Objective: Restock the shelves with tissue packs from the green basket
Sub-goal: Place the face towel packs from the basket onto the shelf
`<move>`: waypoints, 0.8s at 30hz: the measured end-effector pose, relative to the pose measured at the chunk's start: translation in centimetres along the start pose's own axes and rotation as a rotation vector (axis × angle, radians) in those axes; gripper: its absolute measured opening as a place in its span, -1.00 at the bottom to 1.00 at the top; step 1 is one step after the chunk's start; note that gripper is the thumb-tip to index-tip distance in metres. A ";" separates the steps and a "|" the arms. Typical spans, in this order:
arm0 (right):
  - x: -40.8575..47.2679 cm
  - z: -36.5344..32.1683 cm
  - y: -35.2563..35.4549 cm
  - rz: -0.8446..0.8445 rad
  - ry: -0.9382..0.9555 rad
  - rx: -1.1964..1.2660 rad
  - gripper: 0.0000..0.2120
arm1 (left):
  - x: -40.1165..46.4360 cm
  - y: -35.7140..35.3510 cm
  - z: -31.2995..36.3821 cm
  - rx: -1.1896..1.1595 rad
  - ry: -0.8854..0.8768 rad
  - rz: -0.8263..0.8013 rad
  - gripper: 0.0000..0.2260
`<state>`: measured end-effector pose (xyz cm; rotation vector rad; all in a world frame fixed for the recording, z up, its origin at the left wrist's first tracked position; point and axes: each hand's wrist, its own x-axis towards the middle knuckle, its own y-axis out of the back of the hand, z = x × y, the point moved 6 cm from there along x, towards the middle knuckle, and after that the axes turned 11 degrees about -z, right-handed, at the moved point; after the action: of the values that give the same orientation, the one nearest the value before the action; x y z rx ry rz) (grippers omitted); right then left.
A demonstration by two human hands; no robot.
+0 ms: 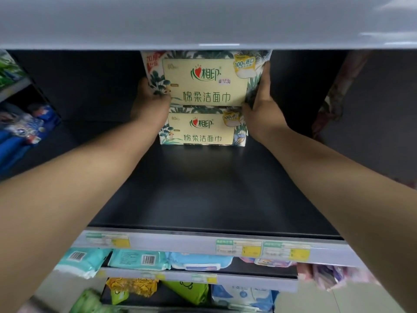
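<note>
Both hands (155, 102) (261, 105) clamp upper pack (204, 81) side edges; shelf (203, 188) front bare

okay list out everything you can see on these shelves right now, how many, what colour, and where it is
tissue packs: two, cream with green leaf print, stacked at the back of the dark shelf, top one held
dark shelf: one, black, centre, mostly bare
upper shelf: one, grey, overhead
price tags: several, white and yellow, on the shelf's front rail
wipe packs: several, teal and blue, shelf below
lower packs: several, yellow, green and blue, lowest shelf
blue packs: several, far left
left hand: on the top pack's left side
right hand: on its right side
</note>
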<state>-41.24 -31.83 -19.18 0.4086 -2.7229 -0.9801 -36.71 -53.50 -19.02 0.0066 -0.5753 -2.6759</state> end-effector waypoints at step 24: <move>-14.4 0.4 -5.6 0.055 0.089 -0.407 -0.28 | -19.2 -7.9 -3.2 0.739 -0.442 -0.300 -0.38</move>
<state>-26.84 -30.95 -24.68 0.2911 -2.3602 -1.4204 -21.86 -40.76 -26.59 -0.3165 -1.7912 -2.5688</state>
